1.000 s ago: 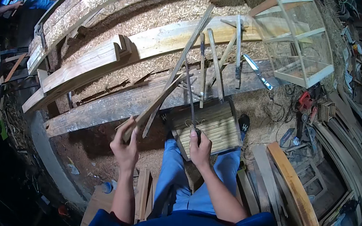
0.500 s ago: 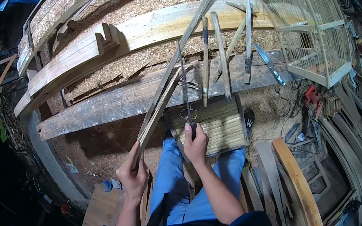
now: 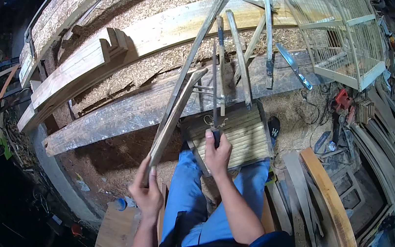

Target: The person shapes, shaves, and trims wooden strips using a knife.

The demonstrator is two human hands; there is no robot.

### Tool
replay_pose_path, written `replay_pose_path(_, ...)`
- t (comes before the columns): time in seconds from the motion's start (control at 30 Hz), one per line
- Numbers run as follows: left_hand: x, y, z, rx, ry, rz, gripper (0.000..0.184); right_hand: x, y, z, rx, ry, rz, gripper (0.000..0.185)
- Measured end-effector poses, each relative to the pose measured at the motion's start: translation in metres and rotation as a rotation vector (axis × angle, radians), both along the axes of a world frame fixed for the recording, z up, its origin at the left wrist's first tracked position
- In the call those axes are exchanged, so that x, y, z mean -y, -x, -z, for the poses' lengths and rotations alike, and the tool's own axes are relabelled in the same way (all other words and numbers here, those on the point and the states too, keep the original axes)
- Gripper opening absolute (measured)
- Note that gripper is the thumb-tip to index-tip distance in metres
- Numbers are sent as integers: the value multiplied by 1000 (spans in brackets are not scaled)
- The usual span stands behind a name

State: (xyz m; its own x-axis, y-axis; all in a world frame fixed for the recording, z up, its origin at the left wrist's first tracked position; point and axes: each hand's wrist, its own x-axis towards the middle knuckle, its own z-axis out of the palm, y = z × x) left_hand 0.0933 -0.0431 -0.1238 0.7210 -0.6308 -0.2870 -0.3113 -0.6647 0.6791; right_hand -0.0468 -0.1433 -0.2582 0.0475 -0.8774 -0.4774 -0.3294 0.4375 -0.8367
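My left hand (image 3: 147, 194) is closed around the lower end of a wooden strip (image 3: 175, 113), which slants up and away over the bench edge. My right hand (image 3: 217, 151) grips the dark handle of a knife-like tool (image 3: 215, 79) with a long, narrow, dark blade pointing up and away. A gap separates the blade from the strip. Thin curls, perhaps shavings, cling near the handle. Across my thighs rests a ribbed panel (image 3: 237, 143) in a dark frame. A long thin slat (image 3: 198, 39) lies behind the held strip; whether the two touch I cannot tell.
A worn plank (image 3: 109, 117) crosses in front, with a curved beam (image 3: 165, 25) and wood shavings beyond. Several sticks (image 3: 238, 54) and a shiny blade-like tool (image 3: 293, 66) lie ahead. A wire cage (image 3: 349, 48) stands at the upper right; curved boards (image 3: 336, 214) lie at right.
The blade has swung right, from crossing the strip to standing apart from it. The strip has turned, showing a broader face. The view has shifted slightly.
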Motion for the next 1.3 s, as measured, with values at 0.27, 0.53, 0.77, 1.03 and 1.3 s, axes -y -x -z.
replay_pose_path(0.27, 1, -92, 48, -672, 173, -235, 39, 85, 18, -25, 123, 45, 164, 27)
replay_pose_path(0.53, 31, -169, 92, -933, 133, -60, 44, 169, 30, -50, 499, 24, 227, 16)
replay_pose_path(0.77, 69, -186, 95, -1168, 69, -29, 41, 176, 51, -45, 799, -117, 58, 13)
replay_pose_path(1.03, 86, -185, 111, -1262, 98, -66, 45, 161, 51, -63, 929, -188, 228, 26)
replay_pose_path(1.3, 84, -198, 122, -1297, 100, 10, 39, 163, 56, -78, 1023, -204, 160, 21)
